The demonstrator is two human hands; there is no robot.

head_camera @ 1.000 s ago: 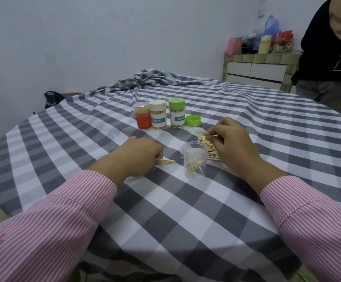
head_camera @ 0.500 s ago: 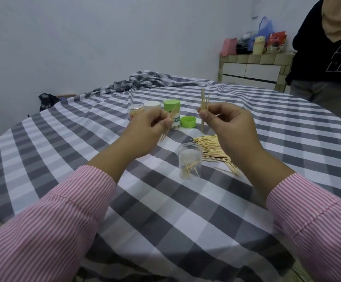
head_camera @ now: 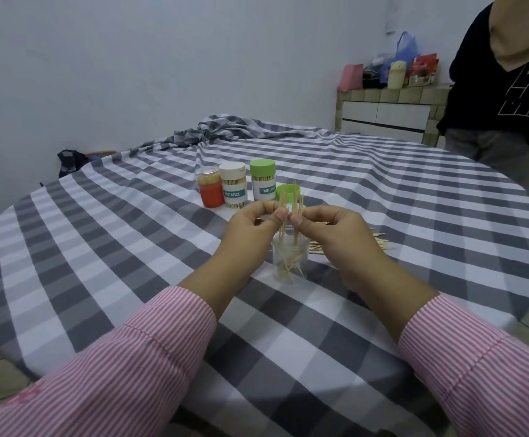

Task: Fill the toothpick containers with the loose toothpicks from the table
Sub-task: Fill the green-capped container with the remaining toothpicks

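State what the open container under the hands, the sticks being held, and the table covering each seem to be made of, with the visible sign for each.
Open container: probably clear plastic, smooth; the sticks inside show through its wall.
Held toothpicks: likely wood or bamboo; pale tan, matte, thin and straight.
Tablecloth: woven fabric, matte grey-and-white check; it wrinkles and bunches at the far edge.

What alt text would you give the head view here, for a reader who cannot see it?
Two hands, left hand and right hand, pinch small bunches of thin wooden toothpicks upright above an open clear plastic container on a grey-and-white checked tablecloth. More loose toothpicks lie behind the right hand. Three capped toothpick jars stand beyond.
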